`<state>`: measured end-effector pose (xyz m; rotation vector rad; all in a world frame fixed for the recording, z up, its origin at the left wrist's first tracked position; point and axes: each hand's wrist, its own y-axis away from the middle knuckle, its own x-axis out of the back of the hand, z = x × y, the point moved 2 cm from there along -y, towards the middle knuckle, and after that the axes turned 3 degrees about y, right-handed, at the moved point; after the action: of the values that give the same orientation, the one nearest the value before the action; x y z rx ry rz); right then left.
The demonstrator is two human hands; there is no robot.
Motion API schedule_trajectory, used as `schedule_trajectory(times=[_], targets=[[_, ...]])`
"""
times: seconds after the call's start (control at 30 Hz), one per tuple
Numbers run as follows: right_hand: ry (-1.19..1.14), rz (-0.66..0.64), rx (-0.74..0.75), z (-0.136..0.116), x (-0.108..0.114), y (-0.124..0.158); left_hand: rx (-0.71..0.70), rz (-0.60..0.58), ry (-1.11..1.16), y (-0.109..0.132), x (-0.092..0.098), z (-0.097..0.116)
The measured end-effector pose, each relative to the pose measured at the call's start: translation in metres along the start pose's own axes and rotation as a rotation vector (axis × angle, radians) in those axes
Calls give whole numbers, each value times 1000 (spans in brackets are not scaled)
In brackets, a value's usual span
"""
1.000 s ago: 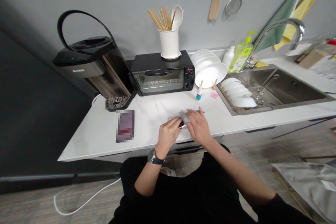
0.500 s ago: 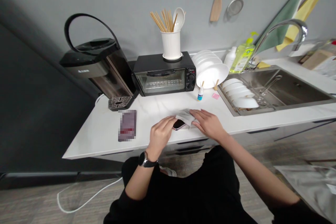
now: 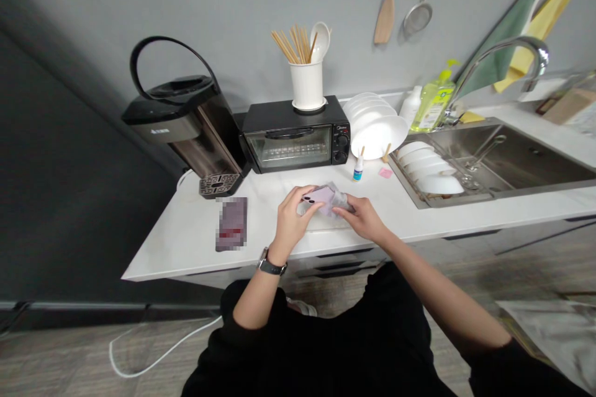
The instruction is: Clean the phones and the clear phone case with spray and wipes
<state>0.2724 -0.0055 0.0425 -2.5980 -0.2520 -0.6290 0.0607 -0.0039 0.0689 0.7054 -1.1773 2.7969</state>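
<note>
A lilac smartphone (image 3: pixel 326 196) is held up over the front of the counter, its back with dark camera lenses showing. My left hand (image 3: pixel 293 214) is closed on the phone's left end, thumb across the back. My right hand (image 3: pixel 365 217) pinches a thin whitish-grey cloth (image 3: pixel 344 201) against the phone's right end. Behind the hands stands a small white bottle with a blue label (image 3: pixel 357 170). Close to it lies a small pink piece (image 3: pixel 385 172). To the left is a pixelated dark purple rectangular item (image 3: pixel 231 223).
A water dispenser (image 3: pixel 200 130) and a black toaster oven (image 3: pixel 291 142) stand at the back, with a white utensil holder (image 3: pixel 307 84) on the oven. White plates (image 3: pixel 379 136) are racked beside it. The sink (image 3: pixel 526 158) with bowls (image 3: pixel 435 183) is at right.
The phone has been lifted off the counter and turned so its back shows. My left hand has closed on its end, and the cloth has shifted to its right end with my right hand.
</note>
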Motion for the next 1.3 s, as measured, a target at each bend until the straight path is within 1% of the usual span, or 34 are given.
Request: schedule_trajectory(times=[0.1, 0.17, 0.27, 0.3, 0.37, 0.47, 0.57, 0.63, 0.73, 0.8, 0.87, 1.0, 1.07, 1.13, 1.2, 1.3], targets=[[-365, 79, -231, 6, -10, -8, 126, -15, 184, -5, -23, -4], [-496, 88, -315, 10, -16, -12, 194, -2, 247, -7, -38, -8], [-594, 57, -361, 13, -24, -16, 280, 43, 281, -11, -51, -18], [-636, 48, -375, 15, -27, -17, 307, 32, 289, -14, -53, -21], [-708, 62, -403, 18, -34, -17, 350, -35, 312, -20, -56, -27], [-773, 166, -445, 27, -44, -20, 381, -106, 370, -19, -60, -30], [-812, 282, -463, 33, -52, -21, 421, -108, 399, -4, -65, -28], [-833, 317, -449, 32, -55, -21, 434, -98, 339, 7, -66, -27], [-844, 288, -422, 27, -55, -19, 412, -74, 228, 15, -62, -23], [-828, 245, -418, 26, -50, -19, 389, -106, 208, 15, -57, -18], [-796, 228, -420, 27, -44, -22, 375, -162, 196, 12, -52, -12], [-750, 287, -387, 30, -33, -29, 456, -227, 137, 12, -46, -4], [-743, 284, -367, 30, -27, -31, 482, -266, 100, 12, -42, -5], [-729, 228, -366, 30, -19, -30, 476, -304, 73, 12, -35, -7], [-696, 127, -380, 30, -8, -29, 455, -348, 55, 10, -26, -12], [-640, -34, -398, 30, 5, -25, 398, -476, 53, 3, -11, -18]])
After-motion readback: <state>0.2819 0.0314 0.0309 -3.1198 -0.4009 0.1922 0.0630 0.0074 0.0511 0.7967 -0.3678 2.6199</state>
